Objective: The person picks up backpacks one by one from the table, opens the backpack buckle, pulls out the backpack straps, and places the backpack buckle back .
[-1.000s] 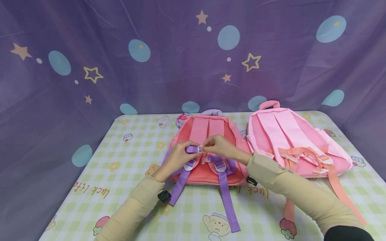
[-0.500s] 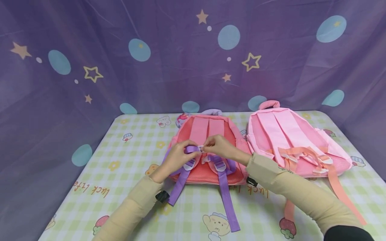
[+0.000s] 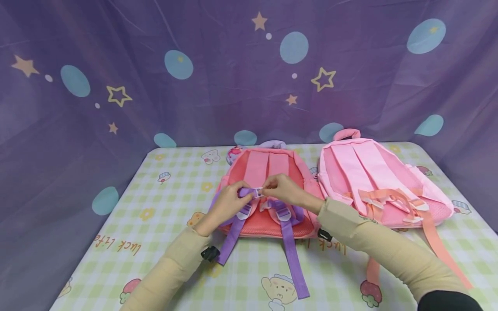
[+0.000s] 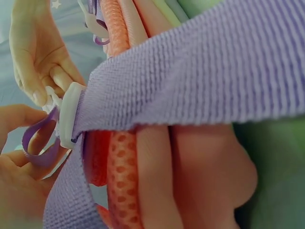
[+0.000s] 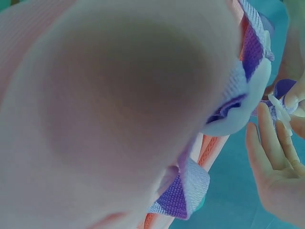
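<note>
A coral-pink backpack lies with its shoulder straps facing up. Over its lower half, my left hand pinches a short loop of purple webbing strap beside a small white plastic buckle. My right hand pinches the other side of that buckle between thumb and forefinger. The left wrist view shows a white slider threaded with purple webbing, close to the fingertips. Fingers partly cover the small buckle. A second white buckle half hangs free below my right hand.
To the right lies a light pink backpack with orange straps. Two purple strap tails trail toward me over the checked tablecloth. A purple curtain stands behind the table. A large blurred surface fills much of the right wrist view.
The purple strap loop at my left fingers bulged upward, then flattened somewhat. My left fingers shifted slightly on it. My right hand stays nearly still at the buckle.
</note>
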